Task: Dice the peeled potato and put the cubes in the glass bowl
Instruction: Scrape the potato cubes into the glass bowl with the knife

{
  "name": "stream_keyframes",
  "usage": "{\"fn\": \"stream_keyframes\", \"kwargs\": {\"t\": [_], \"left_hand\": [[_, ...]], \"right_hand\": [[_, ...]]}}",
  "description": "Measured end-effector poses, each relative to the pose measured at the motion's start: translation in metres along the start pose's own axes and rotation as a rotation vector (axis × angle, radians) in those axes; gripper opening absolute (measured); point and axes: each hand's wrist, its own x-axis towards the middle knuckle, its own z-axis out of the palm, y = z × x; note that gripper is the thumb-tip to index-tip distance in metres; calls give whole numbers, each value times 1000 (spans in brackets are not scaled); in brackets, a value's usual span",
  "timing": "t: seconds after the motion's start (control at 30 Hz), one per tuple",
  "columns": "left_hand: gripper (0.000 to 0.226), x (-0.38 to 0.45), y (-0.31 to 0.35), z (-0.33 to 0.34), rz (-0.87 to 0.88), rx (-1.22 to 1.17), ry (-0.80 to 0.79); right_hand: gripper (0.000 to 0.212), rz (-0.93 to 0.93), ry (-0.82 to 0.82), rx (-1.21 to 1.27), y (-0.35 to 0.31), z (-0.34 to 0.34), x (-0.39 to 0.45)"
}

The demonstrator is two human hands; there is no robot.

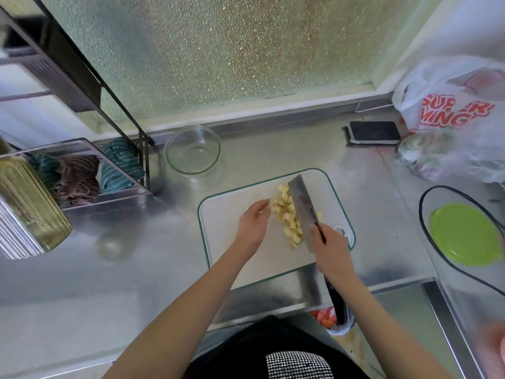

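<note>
1. Potato cubes (289,218) lie in a loose yellow heap on the white cutting board (232,233), which I take as my landmark; the heap sits toward the board's far middle.
2. My left hand (252,224) rests on the board just left of the heap, fingers loosely extended and together, their tips touching the nearest cubes and holding nothing.
3. My right hand (332,248) is at the board's near right corner, fingers wrapped round the handle of the cleaver (302,209).
4. The cleaver's broad blade stands tilted on the board along the right side of the heap, so the cubes sit between blade and left fingertips.
5. The glass bowl (193,150) stands on the steel counter (109,269) beyond the board's far left corner, apart from it, with no cubes inside.
6. A dark phone (375,131) lies beyond the board's far right corner, and a green lid (464,233) lies to the board's right.
</note>
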Motion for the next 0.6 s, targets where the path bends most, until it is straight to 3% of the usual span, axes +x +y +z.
{"fn": "stream_keyframes", "kwargs": {"t": [0.2, 0.37, 0.5, 0.6], "left_hand": [[16, 25, 12, -52, -165, -186, 138], [50, 71, 20, -103, -468, -510, 419], [55, 93, 27, -125, -499, -674, 419], [43, 105, 27, -132, -497, -719, 370]], "right_hand": [[40, 14, -4, 54, -6, 1, -1], [36, 62, -112, 64, -18, 10, 5], [37, 73, -144, 59, -27, 12, 8], [38, 92, -130, 62, -27, 12, 9]]}}
